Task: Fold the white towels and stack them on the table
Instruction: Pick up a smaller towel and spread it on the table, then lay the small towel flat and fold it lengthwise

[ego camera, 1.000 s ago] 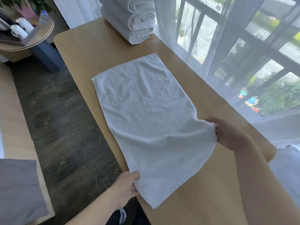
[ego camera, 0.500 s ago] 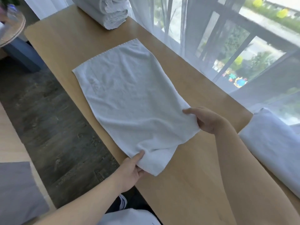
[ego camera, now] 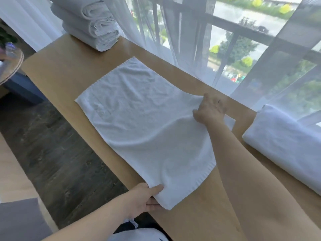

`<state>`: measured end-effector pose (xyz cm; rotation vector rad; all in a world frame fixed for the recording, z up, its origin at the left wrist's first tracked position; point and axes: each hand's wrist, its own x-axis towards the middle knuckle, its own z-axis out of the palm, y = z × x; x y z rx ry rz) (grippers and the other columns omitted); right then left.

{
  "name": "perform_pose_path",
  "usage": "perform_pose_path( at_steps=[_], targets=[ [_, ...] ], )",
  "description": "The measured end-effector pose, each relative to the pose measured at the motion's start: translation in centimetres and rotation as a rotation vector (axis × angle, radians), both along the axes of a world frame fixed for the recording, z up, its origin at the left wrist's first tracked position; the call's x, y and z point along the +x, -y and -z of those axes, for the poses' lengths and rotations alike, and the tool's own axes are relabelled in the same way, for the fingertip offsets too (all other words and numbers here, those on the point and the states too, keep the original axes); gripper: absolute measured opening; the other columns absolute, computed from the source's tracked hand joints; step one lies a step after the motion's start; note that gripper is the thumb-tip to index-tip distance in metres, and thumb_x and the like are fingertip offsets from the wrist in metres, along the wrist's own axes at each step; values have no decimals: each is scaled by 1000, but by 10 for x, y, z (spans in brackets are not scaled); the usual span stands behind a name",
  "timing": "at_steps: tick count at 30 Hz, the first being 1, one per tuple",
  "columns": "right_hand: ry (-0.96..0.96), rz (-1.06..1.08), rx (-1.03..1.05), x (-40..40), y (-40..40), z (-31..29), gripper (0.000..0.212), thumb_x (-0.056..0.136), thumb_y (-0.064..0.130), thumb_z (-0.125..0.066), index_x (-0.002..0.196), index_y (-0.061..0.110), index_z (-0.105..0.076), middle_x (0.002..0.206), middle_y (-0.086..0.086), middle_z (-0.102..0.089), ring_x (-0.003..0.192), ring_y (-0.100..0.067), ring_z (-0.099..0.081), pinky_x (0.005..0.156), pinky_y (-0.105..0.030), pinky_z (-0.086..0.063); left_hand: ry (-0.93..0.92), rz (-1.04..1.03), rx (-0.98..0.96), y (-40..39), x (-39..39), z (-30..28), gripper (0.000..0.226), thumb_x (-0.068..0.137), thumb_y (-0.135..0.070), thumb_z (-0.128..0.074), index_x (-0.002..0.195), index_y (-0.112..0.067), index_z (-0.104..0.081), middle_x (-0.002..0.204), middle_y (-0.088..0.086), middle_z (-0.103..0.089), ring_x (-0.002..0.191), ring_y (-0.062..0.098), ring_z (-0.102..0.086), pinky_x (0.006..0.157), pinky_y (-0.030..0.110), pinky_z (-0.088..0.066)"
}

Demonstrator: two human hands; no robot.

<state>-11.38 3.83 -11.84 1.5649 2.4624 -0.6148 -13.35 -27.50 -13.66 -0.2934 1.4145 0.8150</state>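
Wooden table [ego camera: 57, 70]: rumpled white towel [ego camera: 139, 119], seemingly doubled.

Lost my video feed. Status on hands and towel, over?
Left hand pinching towel near corner; right hand gripping window-side edge. Towel flat on table, unfolded. Nothing obstructing.

Both hands (left hand [ego camera: 145, 197], right hand [ego camera: 209, 108]) apparently pinch the towel [ego camera: 145, 129].

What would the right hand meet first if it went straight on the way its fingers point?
Probably the sheer white curtain at the wooden table's far edge: the right hand, gripping the flat white towel, points that way over bare tabletop. Depth is unclear.
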Motion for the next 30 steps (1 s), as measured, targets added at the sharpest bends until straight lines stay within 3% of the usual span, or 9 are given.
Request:
perform_pose_path(
  at_steps=[4, 9, 12, 15, 19, 23, 26, 28, 30],
  targets=[
    [49, -120, 95, 6, 35, 22, 74, 96, 41, -51, 154, 29, -8, 159, -11, -4, 148, -45, 2, 115, -71, 1, 67, 145, -31, -6, 1, 0, 30, 99, -30, -63, 124, -13, -64, 111, 8, -76, 100, 25, -73, 81, 31, -58],
    [95, 13, -161, 25, 91, 58, 78, 96, 61, -38, 158, 37, 4, 165, -8, 21, 145, -54, 22, 108, -80, 5, 94, 337, -104, -8, -6, 7, 33, 98, -41, -62, 124, -20, -62, 111, 6, -76, 96, 23, -70, 76, 29, -51],
    [92, 29, -183, 30, 101, 73, 82, 95, 68, -35, 157, 41, 11, 164, -4, 28, 144, -52, 27, 108, -78, 8, 8, 709, -150, -16, -18, 4, 52, 92, -62, -57, 117, -18, -69, 106, 5, -77, 79, 18, -70, 71, 26, -51],
    [111, -12, -177, 27, 92, 80, 83, 93, 74, -30, 154, 45, 19, 162, -1, 33, 143, -49, 32, 108, -77, 13, -168, 1084, -36, -30, -47, -7, 58, 88, -70, -54, 94, -17, -78, 81, -4, -77, 64, 13, -62, 65, 24, -47],
    [97, -122, -184, 16, 67, 80, 78, 97, 69, -30, 154, 46, 17, 162, 4, 34, 145, -41, 34, 109, -70, 19, -464, 806, 305, -60, -100, -14, 40, 101, -44, -54, 78, -17, -73, 59, -5, -61, 51, 9, -54, 57, 24, -43],
    [-26, 2, -85, 2, 77, 76, 71, 101, 39, -34, 159, 34, 7, 167, 3, 20, 152, -33, 21, 119, -61, 14, -1048, 855, 492, -98, -155, 15, 18, 102, -34, -53, 100, -31, -71, 93, -16, -67, 84, 1, -60, 76, 24, -47],
    [-44, 183, -28, 4, 122, 83, 65, 104, 45, -23, 158, 35, 12, 166, 5, 22, 152, -27, 24, 119, -56, 18, -1306, 1047, 711, -129, -188, 47, 33, 100, -39, -50, 129, -30, -62, 130, -9, -59, 121, 10, -51, 101, 29, -42],
    [42, 225, -19, 12, 148, 91, 63, 103, 56, -11, 156, 40, 18, 164, 8, 28, 149, -21, 30, 119, -53, 20, -1352, 1322, 759, -149, -203, 70, 60, 93, -55, -33, 148, -32, -44, 157, -2, -38, 148, 19, -29, 117, 41, -30],
    [88, 303, 19, 20, 152, 99, 63, 99, 62, -3, 155, 42, 18, 163, 10, 29, 149, -16, 31, 120, -49, 20, -1375, 1568, 708, -162, -211, 87, 73, 89, -64, -15, 157, -38, -19, 168, -6, -4, 155, 18, 3, 125, 42, -4]
  ],
)
